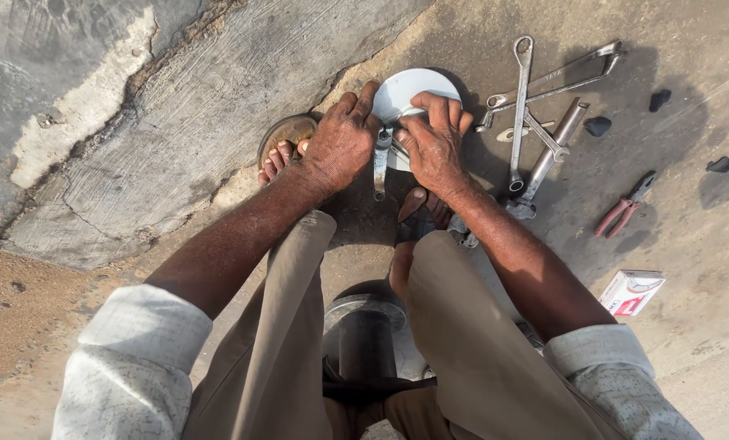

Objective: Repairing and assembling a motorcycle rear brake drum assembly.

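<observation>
One small white-and-red cardboard box (632, 292) lies on the concrete floor (218, 106), well right of both hands. One pair of red-handled pliers (623, 207) above it; about four long steel wrenches (521, 110) beside the right hand (433, 147). Round white metal disc (409, 91) sits under both hands' fingertips. Left hand (340, 143) and right hand both curl closed on a small grey metal fitting (381, 159) at the disc's near edge.

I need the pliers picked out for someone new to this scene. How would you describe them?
Start at the cluster of steel spanners on the ground right of the right hand. Further right, alone on bare concrete, lie the pliers. Their red handles set them apart from the all-grey tools.
</observation>
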